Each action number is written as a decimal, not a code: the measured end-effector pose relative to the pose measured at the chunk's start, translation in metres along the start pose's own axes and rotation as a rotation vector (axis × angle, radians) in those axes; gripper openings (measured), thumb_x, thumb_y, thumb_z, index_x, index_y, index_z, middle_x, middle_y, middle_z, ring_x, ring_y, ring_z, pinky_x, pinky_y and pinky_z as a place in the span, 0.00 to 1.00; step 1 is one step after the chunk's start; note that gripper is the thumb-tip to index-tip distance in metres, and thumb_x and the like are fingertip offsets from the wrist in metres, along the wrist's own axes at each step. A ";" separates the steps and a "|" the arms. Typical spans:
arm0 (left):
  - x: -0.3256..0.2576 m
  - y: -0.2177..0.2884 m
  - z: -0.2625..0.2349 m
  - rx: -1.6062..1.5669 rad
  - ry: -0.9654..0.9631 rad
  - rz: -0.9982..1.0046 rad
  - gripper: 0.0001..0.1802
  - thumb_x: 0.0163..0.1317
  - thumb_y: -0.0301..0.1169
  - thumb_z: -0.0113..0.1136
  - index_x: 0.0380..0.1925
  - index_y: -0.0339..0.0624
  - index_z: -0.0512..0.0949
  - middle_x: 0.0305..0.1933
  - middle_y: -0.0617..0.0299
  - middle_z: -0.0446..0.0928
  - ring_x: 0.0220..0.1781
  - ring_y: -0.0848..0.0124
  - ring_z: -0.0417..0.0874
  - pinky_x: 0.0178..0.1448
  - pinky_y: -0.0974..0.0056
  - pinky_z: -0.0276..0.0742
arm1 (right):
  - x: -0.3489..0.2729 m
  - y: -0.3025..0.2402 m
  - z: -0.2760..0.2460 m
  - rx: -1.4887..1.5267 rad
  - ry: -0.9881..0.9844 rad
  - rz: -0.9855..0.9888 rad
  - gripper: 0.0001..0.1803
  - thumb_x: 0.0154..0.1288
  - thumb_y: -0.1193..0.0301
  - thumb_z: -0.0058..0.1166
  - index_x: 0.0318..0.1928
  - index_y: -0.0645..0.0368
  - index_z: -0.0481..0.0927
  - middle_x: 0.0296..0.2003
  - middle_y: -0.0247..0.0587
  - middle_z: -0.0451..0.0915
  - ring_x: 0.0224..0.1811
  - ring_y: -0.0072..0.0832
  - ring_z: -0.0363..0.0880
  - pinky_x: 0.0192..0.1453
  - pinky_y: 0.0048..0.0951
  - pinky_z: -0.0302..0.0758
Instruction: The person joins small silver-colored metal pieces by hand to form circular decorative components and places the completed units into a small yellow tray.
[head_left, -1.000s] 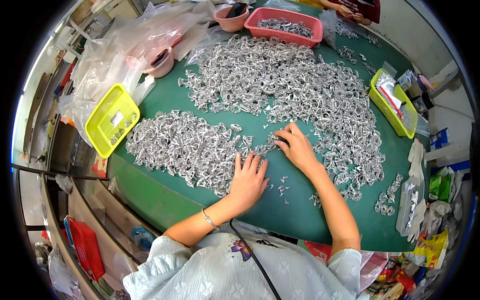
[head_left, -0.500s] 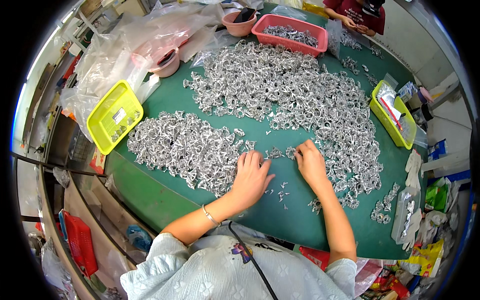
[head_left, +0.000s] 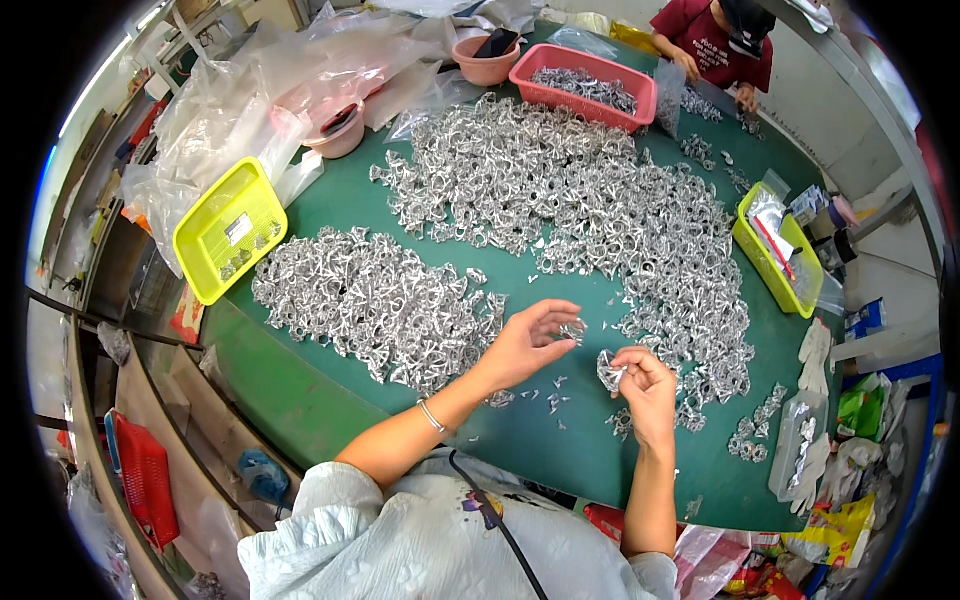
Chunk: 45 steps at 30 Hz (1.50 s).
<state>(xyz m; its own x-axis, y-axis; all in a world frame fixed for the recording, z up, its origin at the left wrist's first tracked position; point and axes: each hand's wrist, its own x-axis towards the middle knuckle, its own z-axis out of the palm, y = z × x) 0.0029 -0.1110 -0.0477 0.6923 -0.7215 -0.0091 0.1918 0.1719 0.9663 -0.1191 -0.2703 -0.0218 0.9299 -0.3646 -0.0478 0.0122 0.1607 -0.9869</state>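
My left hand [head_left: 532, 345] is curled, with a small silver metal ring-shaped piece [head_left: 573, 331] between thumb and fingertips. Close by on the right, my right hand [head_left: 648, 388] pinches another silver metal ring-shaped piece [head_left: 607, 372], held slightly above the green table [head_left: 560, 455]. To the left of my hands lies a smaller heap of the same silver pieces [head_left: 370, 305]. A larger heap [head_left: 570, 180] spreads across the far side and down the right. Tiny silver bits [head_left: 558, 394] are scattered below my hands.
A yellow-green basket [head_left: 205, 245] holding a few pieces stands left, another yellow-green basket [head_left: 765, 262] right. A filled pink tub [head_left: 645, 105] and a pink bowl [head_left: 487, 68] stand at the back. Gloves and a clear box [head_left: 790, 450] lie right. A co-worker [head_left: 715, 50] works at the far corner.
Both hands have lifted from the table with silver pieces in them. The left has moved right, the right has come nearer to me. The co-worker's hands have moved apart.
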 end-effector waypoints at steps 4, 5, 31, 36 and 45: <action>-0.023 0.021 0.015 -0.339 -0.076 -0.051 0.27 0.57 0.15 0.51 0.58 0.35 0.61 0.55 0.54 0.70 0.56 0.70 0.72 0.55 0.68 0.70 | -0.011 -0.008 0.007 0.217 -0.073 0.038 0.08 0.56 0.86 0.43 0.36 0.66 0.73 0.36 0.40 0.72 0.30 0.20 0.72 0.29 0.19 0.71; -0.028 0.023 0.018 -0.332 -0.087 -0.011 0.28 0.56 0.12 0.46 0.59 0.35 0.60 0.56 0.54 0.69 0.57 0.70 0.71 0.56 0.68 0.69 | -0.014 -0.008 0.010 0.230 -0.081 0.031 0.06 0.58 0.83 0.44 0.37 0.66 0.72 0.35 0.41 0.72 0.29 0.20 0.72 0.28 0.19 0.71; -0.060 0.055 0.047 0.253 0.022 0.433 0.37 0.51 0.09 0.49 0.63 0.37 0.54 0.61 0.46 0.63 0.60 0.56 0.70 0.60 0.57 0.67 | -0.043 -0.015 0.017 0.964 -0.166 0.139 0.09 0.60 0.75 0.53 0.40 0.63 0.73 0.36 0.42 0.74 0.32 0.25 0.74 0.22 0.19 0.70; -0.065 0.060 0.049 0.226 -0.068 0.366 0.29 0.53 0.13 0.53 0.58 0.32 0.62 0.57 0.49 0.65 0.56 0.61 0.72 0.57 0.60 0.69 | -0.041 0.005 0.027 1.472 -0.352 0.263 0.09 0.62 0.64 0.53 0.36 0.55 0.72 0.28 0.34 0.66 0.29 0.24 0.64 0.20 0.18 0.67; -0.064 0.072 0.053 0.080 -0.119 0.183 0.27 0.55 0.14 0.55 0.57 0.30 0.65 0.54 0.51 0.71 0.55 0.67 0.72 0.57 0.64 0.68 | -0.043 0.018 0.034 1.357 -0.385 0.380 0.27 0.63 0.65 0.51 0.59 0.64 0.63 0.36 0.37 0.71 0.32 0.20 0.71 0.25 0.16 0.72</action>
<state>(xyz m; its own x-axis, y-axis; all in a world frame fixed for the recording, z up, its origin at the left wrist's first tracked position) -0.0643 -0.0878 0.0357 0.6228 -0.7580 0.1939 0.0113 0.2565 0.9665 -0.1463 -0.2210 -0.0325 0.9923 0.1235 -0.0086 -0.1236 0.9922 -0.0135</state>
